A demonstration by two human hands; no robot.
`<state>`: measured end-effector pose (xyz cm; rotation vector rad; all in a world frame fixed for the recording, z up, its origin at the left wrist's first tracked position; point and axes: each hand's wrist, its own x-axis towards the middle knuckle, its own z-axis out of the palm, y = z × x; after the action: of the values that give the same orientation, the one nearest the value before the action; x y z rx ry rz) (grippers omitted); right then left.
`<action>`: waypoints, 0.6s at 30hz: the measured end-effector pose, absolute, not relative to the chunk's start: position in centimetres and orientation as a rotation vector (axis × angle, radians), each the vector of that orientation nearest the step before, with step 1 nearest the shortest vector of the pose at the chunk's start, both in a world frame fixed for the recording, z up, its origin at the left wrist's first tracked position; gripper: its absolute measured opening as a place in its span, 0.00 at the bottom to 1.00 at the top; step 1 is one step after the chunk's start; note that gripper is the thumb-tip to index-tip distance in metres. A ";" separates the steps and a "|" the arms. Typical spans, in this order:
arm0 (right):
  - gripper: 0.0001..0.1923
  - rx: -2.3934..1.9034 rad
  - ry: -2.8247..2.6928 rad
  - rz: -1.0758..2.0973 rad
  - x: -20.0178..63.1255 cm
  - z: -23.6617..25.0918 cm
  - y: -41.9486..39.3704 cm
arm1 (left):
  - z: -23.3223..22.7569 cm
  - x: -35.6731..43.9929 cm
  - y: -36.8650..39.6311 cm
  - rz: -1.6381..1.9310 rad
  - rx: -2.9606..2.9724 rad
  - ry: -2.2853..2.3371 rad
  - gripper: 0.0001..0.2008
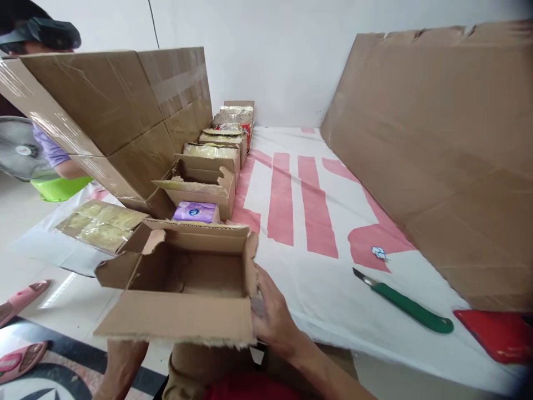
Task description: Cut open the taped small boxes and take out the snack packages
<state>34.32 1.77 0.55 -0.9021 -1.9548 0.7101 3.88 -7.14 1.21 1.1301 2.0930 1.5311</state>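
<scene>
An open cardboard box (212, 272) is held tilted toward me above the table's front edge, its flaps spread and its inside bare. My right hand (272, 311) grips the box's right side, fingers partly behind the torn edge. Below the front flap, part of my left arm or hand (125, 358) shows; the fingers are hidden by the cardboard. Just behind the box lies a purple packet (195, 212). To its left is a flat cardboard piece with clear tape (102, 225).
A row of opened boxes (200, 191) runs back beside stacked taped cartons (104, 105). A green-handled cutter (410, 305) with its blade out and a red object (495, 333) lie at right, before a large cardboard sheet (449, 155). Another person (58, 150) sits behind the cartons.
</scene>
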 end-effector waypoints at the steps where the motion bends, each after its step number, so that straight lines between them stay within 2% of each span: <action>1: 0.42 -0.885 -1.964 0.722 33.0 0.2 2.5 | 1.3 3.5 -6.6 1.531 1.101 2.145 0.17; 4: 0.42 -0.862 -1.973 0.735 30.6 -1.3 4.1 | 1.1 4.3 -4.9 1.576 0.937 2.210 0.18; 8: 0.42 -0.883 -1.985 0.756 30.5 -3.1 4.4 | 0.0 7.0 -5.0 1.699 0.749 2.060 0.26; 10: 0.44 -0.899 -2.004 0.770 30.8 -3.6 4.4 | -0.8 8.0 -5.9 1.644 0.721 2.029 0.29; 18: 0.47 -0.877 -2.041 0.737 29.6 -4.8 6.6 | -2.5 10.5 -4.9 1.471 0.791 2.007 0.26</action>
<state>29.62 6.60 -4.77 -0.8770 -2.0405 0.7367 10.49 -4.86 -2.53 0.7909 2.0073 1.4715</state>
